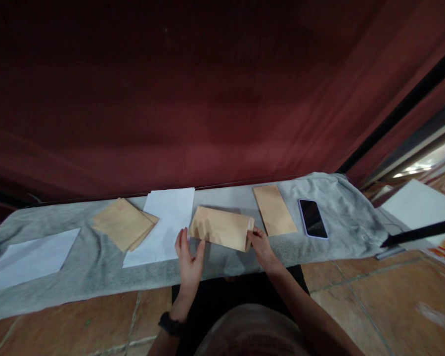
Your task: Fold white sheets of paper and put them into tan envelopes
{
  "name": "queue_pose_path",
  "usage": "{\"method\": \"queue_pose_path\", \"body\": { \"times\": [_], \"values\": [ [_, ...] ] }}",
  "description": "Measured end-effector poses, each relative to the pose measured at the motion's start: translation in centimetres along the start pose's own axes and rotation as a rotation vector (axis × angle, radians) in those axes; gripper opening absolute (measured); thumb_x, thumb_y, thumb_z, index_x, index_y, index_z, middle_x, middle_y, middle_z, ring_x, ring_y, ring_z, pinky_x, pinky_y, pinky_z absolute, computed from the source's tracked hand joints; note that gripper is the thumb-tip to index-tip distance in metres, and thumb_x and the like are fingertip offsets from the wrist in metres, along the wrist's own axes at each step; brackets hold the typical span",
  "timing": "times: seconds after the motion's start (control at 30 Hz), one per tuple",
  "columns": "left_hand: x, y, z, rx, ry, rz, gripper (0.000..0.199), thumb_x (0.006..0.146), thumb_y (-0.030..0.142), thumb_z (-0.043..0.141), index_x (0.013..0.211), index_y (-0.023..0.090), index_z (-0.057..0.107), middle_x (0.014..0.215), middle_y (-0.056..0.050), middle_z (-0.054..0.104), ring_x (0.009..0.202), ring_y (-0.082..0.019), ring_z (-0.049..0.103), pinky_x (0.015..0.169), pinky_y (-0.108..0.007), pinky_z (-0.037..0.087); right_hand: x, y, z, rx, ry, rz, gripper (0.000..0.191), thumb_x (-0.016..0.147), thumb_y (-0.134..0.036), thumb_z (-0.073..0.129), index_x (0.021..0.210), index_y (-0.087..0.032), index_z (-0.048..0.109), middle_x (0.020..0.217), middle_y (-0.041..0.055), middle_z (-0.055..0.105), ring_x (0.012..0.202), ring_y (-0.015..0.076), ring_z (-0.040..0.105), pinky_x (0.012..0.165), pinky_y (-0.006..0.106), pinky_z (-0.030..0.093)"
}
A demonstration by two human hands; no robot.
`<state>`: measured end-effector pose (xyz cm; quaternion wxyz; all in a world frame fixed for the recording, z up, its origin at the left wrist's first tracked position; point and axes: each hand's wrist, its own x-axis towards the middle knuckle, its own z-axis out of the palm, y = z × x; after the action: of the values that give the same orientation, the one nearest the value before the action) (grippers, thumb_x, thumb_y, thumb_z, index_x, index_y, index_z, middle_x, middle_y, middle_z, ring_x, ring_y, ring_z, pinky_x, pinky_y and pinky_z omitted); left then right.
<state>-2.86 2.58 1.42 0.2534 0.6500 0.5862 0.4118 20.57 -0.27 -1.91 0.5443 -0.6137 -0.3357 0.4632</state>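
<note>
Right hand: we pinch the flap end of the middle envelope between the thumb and fingers of our right hand, at its four o'clock corner.
Left hand: our left hand is spread, thumb apart from the fingers, the thumb at the envelope's near edge toward eight o'clock; we cannot tell whether it presses.
Middle envelope: it lies between our hands above the grey cloth, its long side running roughly from nine to three.
White sheets: just beside the envelope at nine o'clock, flat on the cloth.
Envelope pile: farther out at nine, fanned, overlapping the white sheets.
Left paper: well apart, between eight and nine.
Single envelope: near, between two and three, lying flat.
Phone: beyond it at three, dark screen up.
Wristwatch: on our left wrist, toward seven.
Red curtain: behind the cloth at twelve.
</note>
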Motion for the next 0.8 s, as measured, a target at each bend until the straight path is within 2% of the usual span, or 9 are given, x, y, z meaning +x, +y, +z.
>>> {"method": "queue_pose_path", "body": {
  "times": [0.07, 0.1, 0.17, 0.23, 0.33, 0.4, 0.5, 0.67, 0.8],
  "values": [
    [-1.8, 0.2, 1.0, -0.283, 0.049, -0.287, 0.064, 0.099, 0.048, 0.053, 0.154, 0.027, 0.029, 0.151, -0.015, 0.045, 0.139, -0.029, 0.049, 0.109, -0.048, 0.05, -0.3, -0.1, 0.5, 0.069, 0.048, 0.026, 0.046, 0.076, -0.061, 0.059, 0.092, -0.02, 0.071, 0.084, 0.0093, 0.076, 0.074, 0.0256, 0.07, 0.065, 0.034, 0.054],
    [-2.5, 0.5, 1.6, -0.448, 0.007, -0.422, 0.06, 0.098, 0.047, 0.054, 0.151, 0.026, 0.033, 0.142, -0.014, 0.055, 0.13, -0.028, 0.058, 0.105, -0.048, 0.053, -0.6, -0.1, 0.9, 0.104, 0.068, 0.039, 0.045, 0.075, -0.06, 0.06, 0.093, -0.02, 0.071, 0.086, 0.0095, 0.076, 0.075, 0.0259, 0.07, 0.064, 0.034, 0.054],
    [-3.6, 1.7, 3.0, -0.75, -0.178, -0.631, 0.056, 0.094, 0.048, 0.063, 0.14, 0.021, 0.047, 0.12, -0.014, 0.069, 0.111, -0.028, 0.07, 0.096, -0.047, 0.059, -1.1, -0.3, 1.8, 0.157, 0.088, 0.051, 0.044, 0.073, -0.059, 0.063, 0.095, -0.022, 0.07, 0.089, 0.0094, 0.077, 0.078, 0.0262, 0.07, 0.065, 0.035, 0.054],
    [-4.0, 3.1, 4.3, -0.928, -0.309, -0.723, 0.053, 0.084, 0.045, 0.077, 0.126, 0.019, 0.058, 0.114, -0.013, 0.072, 0.1, -0.027, 0.074, 0.086, -0.042, 0.062, -1.6, -0.6, 2.6, 0.193, 0.091, 0.054, 0.043, 0.073, -0.058, 0.065, 0.096, -0.022, 0.069, 0.091, 0.009, 0.077, 0.079, 0.0259, 0.069, 0.067, 0.035, 0.054],
    [-3.7, 4.8, 5.7, -1.028, -0.277, -0.792, 0.046, 0.068, 0.036, 0.09, 0.102, 0.018, 0.065, 0.102, -0.007, 0.075, 0.085, -0.022, 0.075, 0.072, -0.032, 0.064, -2.2, -1.1, 3.4, 0.246, 0.103, 0.062, 0.04, 0.072, -0.055, 0.067, 0.093, -0.022, 0.069, 0.084, 0.0066, 0.075, 0.073, 0.0232, 0.067, 0.064, 0.033, 0.053],
    [-3.2, 5.3, 6.2, -1.025, -0.246, -0.826, 0.042, 0.064, 0.032, 0.091, 0.092, 0.018, 0.063, 0.09, -0.004, 0.074, 0.075, -0.018, 0.074, 0.063, -0.028, 0.062, -2.4, -1.4, 3.5, 0.274, 0.119, 0.072, 0.036, 0.071, -0.053, 0.068, 0.087, -0.021, 0.068, 0.075, 0.0038, 0.072, 0.063, 0.0196, 0.063, 0.058, 0.031, 0.05],
    [-2.2, 5.1, 6.1, -0.974, -0.306, -0.773, 0.041, 0.067, 0.034, 0.088, 0.093, 0.018, 0.061, 0.083, -0.003, 0.073, 0.067, -0.017, 0.073, 0.057, -0.024, 0.058, -2.5, -1.9, 2.9, 0.29, 0.119, 0.081, 0.034, 0.068, -0.051, 0.072, 0.083, -0.021, 0.067, 0.069, 0.0009, 0.069, 0.056, 0.0161, 0.058, 0.054, 0.028, 0.047],
    [0.5, 4.0, 5.0, -0.693, -0.45, -0.619, 0.034, 0.076, 0.038, 0.076, 0.095, 0.018, 0.057, 0.084, -0.001, 0.07, 0.056, -0.011, 0.067, 0.049, -0.02, 0.049, -2.2, -2.0, 1.4, 0.302, 0.125, 0.108, 0.039, 0.064, -0.054, 0.079, 0.077, -0.02, 0.064, 0.063, -0.0015, 0.066, 0.057, 0.0155, 0.061, 0.056, 0.028, 0.05],
    [2.8, 2.8, 4.2, -0.556, -0.507, -0.597, 0.023, 0.078, 0.026, 0.068, 0.095, 0.018, 0.055, 0.071, 0.004, 0.064, 0.047, -0.007, 0.057, 0.044, -0.017, 0.043, -1.7, -1.2, 0.0, 0.244, 0.189, 0.065, 0.043, 0.066, -0.055, 0.078, 0.089, -0.022, 0.065, 0.069, -0.0021, 0.067, 0.057, 0.0158, 0.061, 0.055, 0.029, 0.051]
  ]
}}
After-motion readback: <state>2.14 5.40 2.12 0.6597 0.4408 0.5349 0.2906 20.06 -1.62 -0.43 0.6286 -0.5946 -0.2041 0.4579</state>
